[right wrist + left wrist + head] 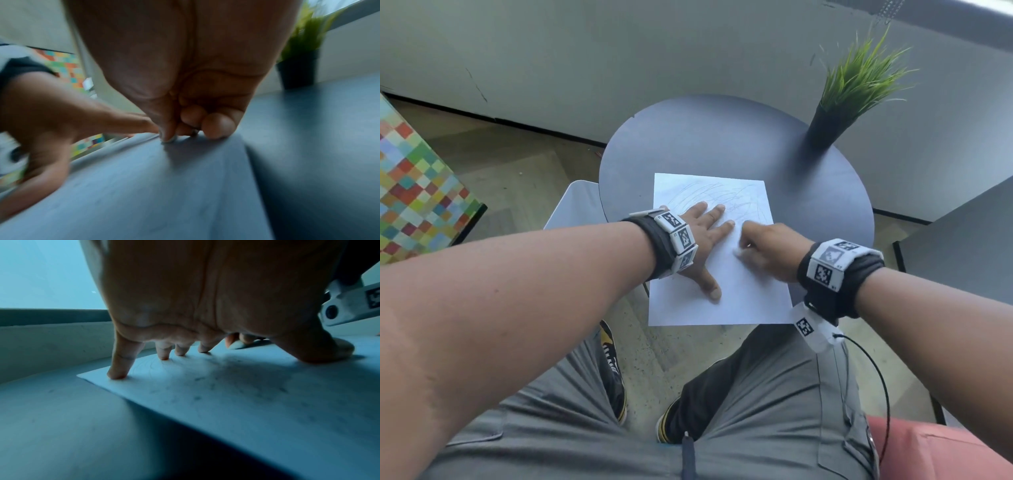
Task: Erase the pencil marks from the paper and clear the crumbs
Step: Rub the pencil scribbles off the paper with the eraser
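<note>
**While Erasure Under Way: Sheet Pinned, Eraser Pinched**

Where inspected, paper (743, 291) found flat on round dark desk (722, 137), near edge overhanging toward the lap. Left hand (698, 240) spread on the sheet's left side, fingers straight, fingertips (117, 375) and thumb pressing down; nothing grasped. Right hand (767, 250) curled, grip closed on small white eraser (739, 253), tip touching the sheet just beside the left index finger. Pencil marks (722, 198) remaining as faint scribbles over the far half. Dark specks (197, 397), probably crumbs, noted under the left palm.

Handling, as judged: sheet light, thin, prone to slide, buckle or tear under rubbing; best held flat by spread fingers close to the rubbed patch, never pinched. Eraser small and soft; best held low, near its working end. Potted plant (839, 113) standing well apart at the far right.
</note>
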